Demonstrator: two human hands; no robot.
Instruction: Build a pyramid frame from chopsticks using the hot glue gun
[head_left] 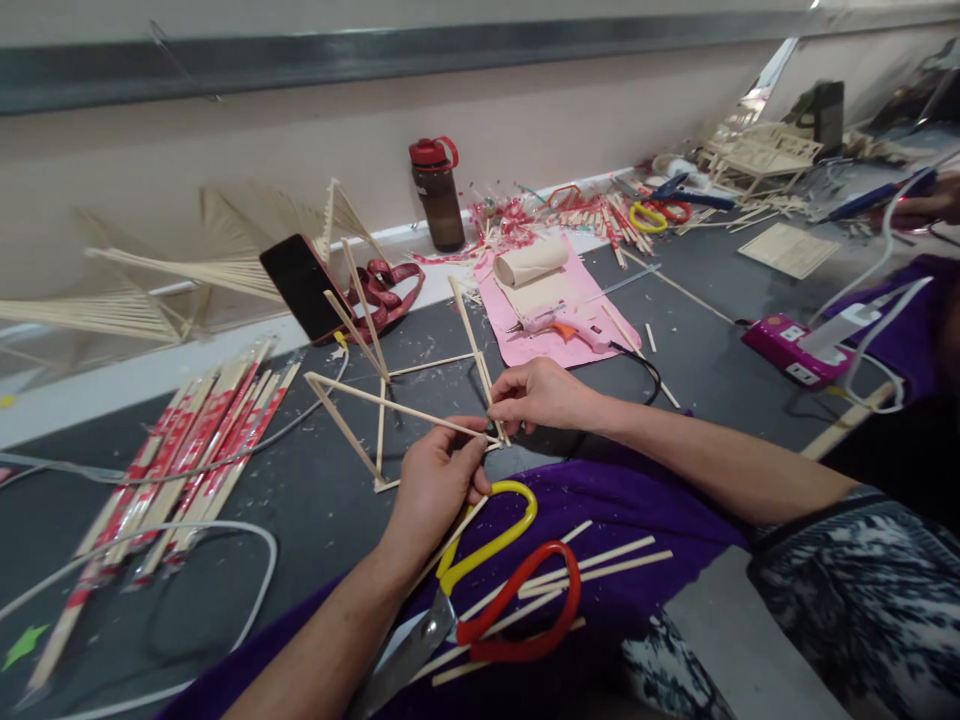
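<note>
A frame of thin wooden sticks [381, 430], like the chopsticks lying about, stands on the grey table in front of me. With its fingers pinched, my left hand [442, 470] grips a slanting stick [390, 403] near the frame's front right corner. My right hand [546, 396] is closed on an upright stick [468, 318] close to the same corner, its fingertips almost meeting the left ones. The joint between them is partly hidden. Below, scissors [431, 625] with one yellow and one red handle lie across my lap among several loose sticks [600, 570] on purple cloth.
A pink glue gun [562, 325] lies on a pink mat [510, 345]. Red-wrapped chopsticks [180, 450], a white cable [274, 560], a propped phone [304, 288] and a bottle [437, 200] surround the frame. At right are a power strip [799, 350] and another person's hand [919, 210].
</note>
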